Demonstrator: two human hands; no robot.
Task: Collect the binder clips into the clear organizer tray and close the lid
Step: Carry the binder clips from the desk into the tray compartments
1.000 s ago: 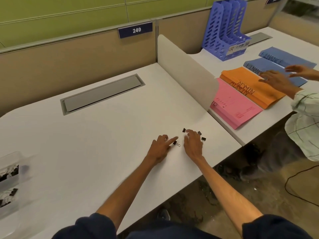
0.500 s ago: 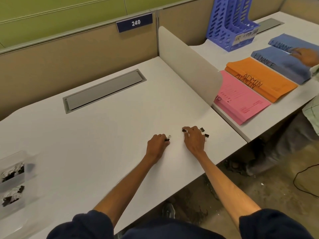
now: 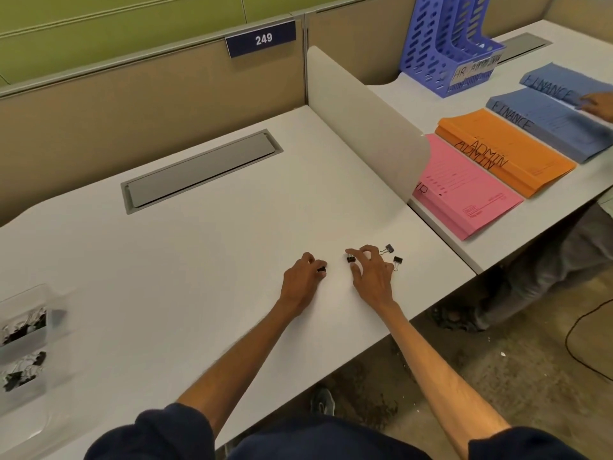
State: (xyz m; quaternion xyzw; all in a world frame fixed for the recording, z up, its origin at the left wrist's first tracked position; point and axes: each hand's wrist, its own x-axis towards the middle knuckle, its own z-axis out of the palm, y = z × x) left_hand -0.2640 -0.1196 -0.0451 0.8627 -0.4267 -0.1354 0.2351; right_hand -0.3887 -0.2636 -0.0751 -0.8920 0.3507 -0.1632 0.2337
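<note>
On the desk: both hands were set down near the front edge, close together but not touching.
Left hand: the fingers were curled in, knuckles up. A black clip was held at their tips and mostly hidden by them.
Right hand: thumb and forefinger were drawn nearly together, and a second clip was pinched between their tips. The other fingers were arched, tips down toward the desk.
Loose clips: two were left lying just beyond the right hand's outer fingers, one past the middle fingertips and one beside the little finger. Whether either was touched could not be told.
Tray: it was seen well to the left of the left fingers, at the picture's edge, clear and blurred. Black clips were heaped in two of its compartments. How the lid stood could not be told.
Divider: it was stood upright beyond the right fingers.
Folders: pink, orange and blue ones were laid out past the divider.
Other hand: it was rested on a blue folder, far right.
</note>
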